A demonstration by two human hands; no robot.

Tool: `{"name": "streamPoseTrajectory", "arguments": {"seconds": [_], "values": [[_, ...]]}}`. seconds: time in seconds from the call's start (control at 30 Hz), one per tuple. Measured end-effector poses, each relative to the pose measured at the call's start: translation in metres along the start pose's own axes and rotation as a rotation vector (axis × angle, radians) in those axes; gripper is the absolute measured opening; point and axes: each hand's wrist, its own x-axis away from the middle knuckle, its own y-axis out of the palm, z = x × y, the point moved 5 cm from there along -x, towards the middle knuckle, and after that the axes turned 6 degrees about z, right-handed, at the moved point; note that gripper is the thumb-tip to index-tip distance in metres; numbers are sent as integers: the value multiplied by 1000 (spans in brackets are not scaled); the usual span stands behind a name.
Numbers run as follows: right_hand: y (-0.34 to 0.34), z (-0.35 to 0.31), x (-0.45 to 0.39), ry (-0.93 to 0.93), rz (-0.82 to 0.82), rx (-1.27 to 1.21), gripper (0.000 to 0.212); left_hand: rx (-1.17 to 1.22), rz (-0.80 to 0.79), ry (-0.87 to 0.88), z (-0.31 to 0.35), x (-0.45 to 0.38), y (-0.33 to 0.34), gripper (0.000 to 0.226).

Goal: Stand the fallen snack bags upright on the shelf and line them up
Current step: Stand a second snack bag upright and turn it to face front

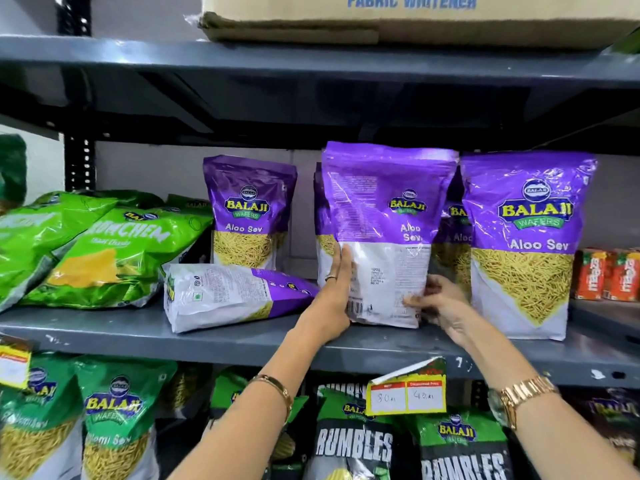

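On the middle shelf: a purple Aloo Sev bag (384, 233) is held upright between both hands, its back panel turned outward, its base resting on or just above the grey shelf (242, 336).
Left hand (337, 292): pressed flat against the bag's lower left edge, fingers together and extended.
Right hand (438, 299): fingertips are curled onto the bag's lower right corner.
Grip: the bag is clamped between the two hands at its base; neither hand is free.
Step in hand: the held bag is judged to be in the course of being stood and squared.
How it is done well: the base should be flattened fully onto the shelf before release, and the bag probably turned so its printed front faces out, as on the neighbours.
Alignment: the front edge should be matched to the upright bag at the right (526, 244), which stands just beside it.
Still fallen: one purple bag (235, 294) lies on its side to the left, touching the left wrist area.
Behind: a further upright bag at the back left (249, 209) stands near the wall; more are partly hidden behind the held one.
Green bags (86, 244): heaped and slumped at the far left, not upright.
Contents: thin yellow sev strands are seen through the clear windows of the bags; they are likely light and shifting, so a bag may lean.
Cardboard carton (415, 19): on the top shelf, closed, contents unseen.
Small orange cartons (609, 275): at the far right, upright.
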Motion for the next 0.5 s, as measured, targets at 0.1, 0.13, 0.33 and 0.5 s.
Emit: {"name": "streamPoseTrajectory", "arguments": {"seconds": [0.1,0.13,0.33,0.5], "values": [[0,0,1,-13,24,-41,32,127,8,-46,-7,-1,4,121],[0,-3,1,5,23,-78,24,165,24,-54,-6,-2,2,119],[-5,-9,-16,119,165,-232,31,302,568,-221,11,14,-16,72],[6,1,-28,143,166,-278,53,405,561,-380,42,27,19,72]]}}
